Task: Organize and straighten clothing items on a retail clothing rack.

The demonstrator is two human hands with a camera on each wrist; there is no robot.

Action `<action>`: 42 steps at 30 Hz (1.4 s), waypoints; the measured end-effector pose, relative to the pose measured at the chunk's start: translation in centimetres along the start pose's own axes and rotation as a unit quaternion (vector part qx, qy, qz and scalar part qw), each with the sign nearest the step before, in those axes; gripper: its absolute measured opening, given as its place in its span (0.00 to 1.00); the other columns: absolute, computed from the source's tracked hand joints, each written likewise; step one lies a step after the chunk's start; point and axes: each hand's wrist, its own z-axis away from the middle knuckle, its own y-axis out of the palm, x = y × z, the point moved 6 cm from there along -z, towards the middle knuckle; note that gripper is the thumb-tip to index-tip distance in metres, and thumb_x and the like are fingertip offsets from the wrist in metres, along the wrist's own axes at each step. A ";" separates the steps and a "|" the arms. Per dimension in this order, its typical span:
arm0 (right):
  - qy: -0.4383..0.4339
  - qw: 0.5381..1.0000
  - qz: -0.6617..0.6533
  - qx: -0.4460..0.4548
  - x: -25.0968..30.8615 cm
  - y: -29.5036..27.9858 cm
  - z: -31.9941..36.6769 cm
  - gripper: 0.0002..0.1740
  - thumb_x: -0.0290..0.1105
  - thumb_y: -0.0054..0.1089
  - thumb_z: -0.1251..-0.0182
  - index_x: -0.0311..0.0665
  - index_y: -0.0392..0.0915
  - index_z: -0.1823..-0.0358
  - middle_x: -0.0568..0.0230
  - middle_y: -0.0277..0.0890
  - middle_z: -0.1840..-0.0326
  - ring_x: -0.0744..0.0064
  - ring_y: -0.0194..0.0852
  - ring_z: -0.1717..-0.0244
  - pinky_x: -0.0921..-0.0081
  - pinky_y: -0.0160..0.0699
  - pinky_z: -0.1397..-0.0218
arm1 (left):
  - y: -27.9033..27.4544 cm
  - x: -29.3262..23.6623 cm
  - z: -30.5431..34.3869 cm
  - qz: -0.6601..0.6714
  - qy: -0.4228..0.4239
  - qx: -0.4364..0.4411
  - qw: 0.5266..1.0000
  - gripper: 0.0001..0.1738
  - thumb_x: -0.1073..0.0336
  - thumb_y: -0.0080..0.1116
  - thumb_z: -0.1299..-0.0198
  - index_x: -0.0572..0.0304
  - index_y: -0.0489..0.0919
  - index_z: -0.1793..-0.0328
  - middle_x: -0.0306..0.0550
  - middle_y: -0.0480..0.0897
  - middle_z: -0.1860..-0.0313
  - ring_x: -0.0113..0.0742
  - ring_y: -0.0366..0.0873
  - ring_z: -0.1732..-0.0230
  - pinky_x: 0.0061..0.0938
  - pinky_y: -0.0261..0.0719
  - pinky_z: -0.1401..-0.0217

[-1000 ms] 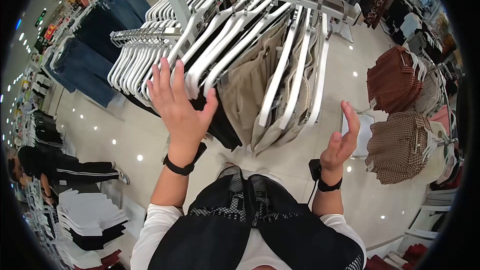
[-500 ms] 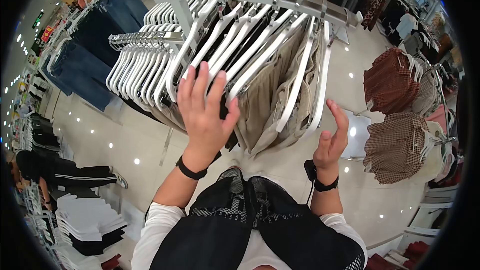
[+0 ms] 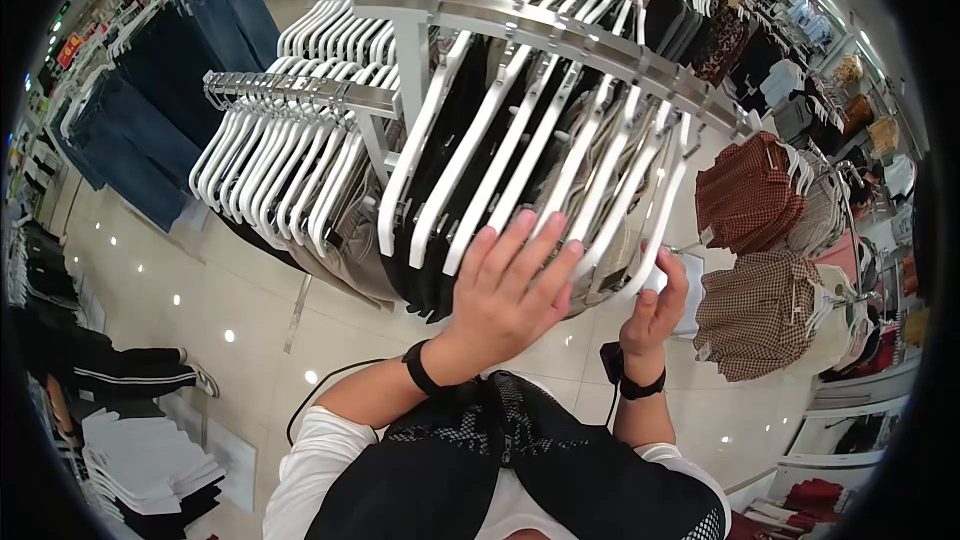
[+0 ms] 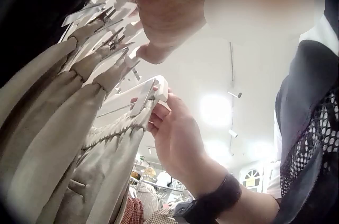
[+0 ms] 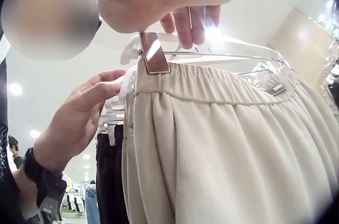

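White hangers (image 3: 530, 150) with black and beige trousers hang from a curved metal rail (image 3: 560, 28). My left hand (image 3: 512, 305) rests with spread, nearly straight fingers against the hangers' near ends; in the right wrist view this hand (image 5: 79, 115) touches a hanger end. At the rail's right end, my right hand (image 3: 652, 318) has its thumb and fingers around the end of the outermost white hanger (image 3: 665, 225). The left wrist view shows the right hand (image 4: 180, 136) at that hanger end (image 4: 161, 87), beside a clip and the gathered waistband of beige trousers (image 4: 106, 166).
A lower rail (image 3: 300, 90) of white hangers is at the left, with jeans (image 3: 135, 155) beyond. Checked garments (image 3: 760, 315) hang at the right. A person in black trousers (image 3: 130, 372) and folded white clothes (image 3: 150, 460) are at the lower left.
My left hand has moved right along the hanger ends, and the hangers stand spread differently. My right hand, earlier clear of the rack, is now at the outermost hanger. The head view has shifted.
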 end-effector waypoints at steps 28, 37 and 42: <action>-0.092 0.961 -0.225 0.136 -12.1 -2.4 -2.5 0.23 0.22 0.52 0.27 0.30 0.74 0.31 0.46 0.82 0.44 0.53 0.80 0.43 0.58 0.75 0.33 | 3.3 -8.9 1.8 -0.246 -0.184 -0.053 0.950 0.34 0.68 0.64 0.47 0.51 0.83 0.29 0.61 0.70 0.19 0.63 0.63 0.19 0.57 0.59 0.19; -0.072 0.942 -0.273 0.179 -13.7 -1.7 -3.0 0.26 0.24 0.55 0.26 0.32 0.71 0.27 0.49 0.82 0.45 0.57 0.81 0.44 0.61 0.74 0.33 | 3.3 -12.3 2.9 -0.246 -0.239 -0.055 0.938 0.31 0.70 0.68 0.45 0.53 0.83 0.30 0.59 0.74 0.24 0.60 0.70 0.25 0.48 0.69 0.26; -0.049 0.944 -0.263 0.191 -13.7 -1.2 -3.9 0.27 0.24 0.55 0.27 0.31 0.71 0.26 0.49 0.82 0.44 0.57 0.80 0.41 0.60 0.72 0.31 | 3.8 -11.9 3.9 -0.199 -0.258 -0.068 0.943 0.23 0.67 0.70 0.44 0.54 0.86 0.40 0.54 0.79 0.34 0.54 0.76 0.36 0.43 0.74 0.34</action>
